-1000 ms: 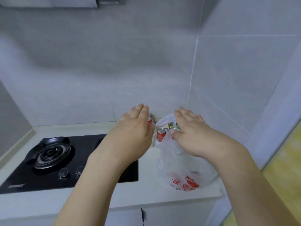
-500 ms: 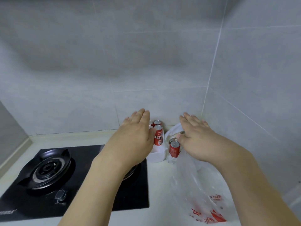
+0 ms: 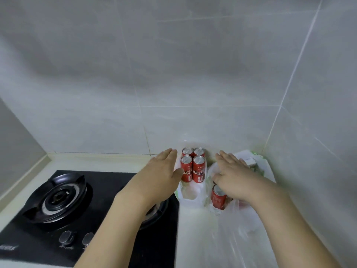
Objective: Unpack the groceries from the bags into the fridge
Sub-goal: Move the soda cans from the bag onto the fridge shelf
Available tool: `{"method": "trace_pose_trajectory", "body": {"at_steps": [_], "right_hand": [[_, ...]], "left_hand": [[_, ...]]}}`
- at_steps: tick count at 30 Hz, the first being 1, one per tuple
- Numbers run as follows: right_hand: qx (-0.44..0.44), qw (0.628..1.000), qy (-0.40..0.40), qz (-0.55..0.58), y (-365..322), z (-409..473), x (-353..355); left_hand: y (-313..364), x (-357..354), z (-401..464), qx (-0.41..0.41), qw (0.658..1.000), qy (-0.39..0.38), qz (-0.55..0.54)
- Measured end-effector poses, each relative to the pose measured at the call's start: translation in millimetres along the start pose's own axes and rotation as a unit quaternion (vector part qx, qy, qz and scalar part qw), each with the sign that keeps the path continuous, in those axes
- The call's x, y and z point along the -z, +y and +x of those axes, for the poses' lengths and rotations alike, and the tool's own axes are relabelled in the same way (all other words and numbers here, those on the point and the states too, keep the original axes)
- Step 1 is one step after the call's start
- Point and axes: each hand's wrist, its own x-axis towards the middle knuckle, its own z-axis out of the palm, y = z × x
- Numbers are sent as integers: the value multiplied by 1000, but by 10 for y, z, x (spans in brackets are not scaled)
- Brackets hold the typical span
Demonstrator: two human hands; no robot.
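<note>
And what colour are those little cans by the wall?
Red with silver tops and white lettering; the cans show best in the head view.

Both bare forearms reach forward from the bottom edge, converging toward the cluster of red cans [image 3: 192, 167] that serves as landmark. The left hand [image 3: 161, 176] is just left of that cluster, palm turned down and inward, fingers [image 3: 167, 154] straight and held together, thumb stretched toward the nearest can; whether it touches the can cannot be told. The right hand [image 3: 234, 175] lies to the right of the cluster, apart from it, palm down, fingers extended and slightly spread, thumb pointing back toward the cans. Neither hand curls round anything. Both wrists are straight, in line with their forearms.
</note>
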Motion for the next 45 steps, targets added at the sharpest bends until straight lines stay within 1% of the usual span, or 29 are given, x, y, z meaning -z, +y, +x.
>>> {"method": "trace_pose_trajectory", "body": {"at_steps": [2,4,10,13,17,25,31,35,38,40,45], "right_hand": [[11,1000,-24,9,-18,237,-86],[9,999,-29,22,-8,458,-166],[-46,998,-17,34,129,1064,-383],[-78,995,-14,59,238,1415,-530],[-106,991,4,87,388,1871,-734],[-104,982,7,156,673,2591,-1163],[-88,976,44,195,789,2809,-1427],[-75,976,85,187,814,2810,-1484],[-70,973,96,196,817,2748,-1416],[-72,968,112,212,822,2675,-1310],[-50,952,167,253,710,2357,-931]], "left_hand": [[-154,-48,168,12,1000,-8,-8],[-293,-105,359,21,1000,-15,-16],[-644,-435,925,32,995,-46,-86],[-804,-654,1216,33,991,-59,-119],[-1018,-988,1679,58,988,-55,-132],[-1155,-1677,2434,111,983,-42,-140],[-1233,-1975,2656,117,983,-18,-141],[-1258,-2012,2675,114,980,6,-162],[-1263,-1950,2618,113,977,7,-178],[-1235,-1851,2534,118,970,14,-211],[-1097,-1424,2268,110,944,72,-301]]}}
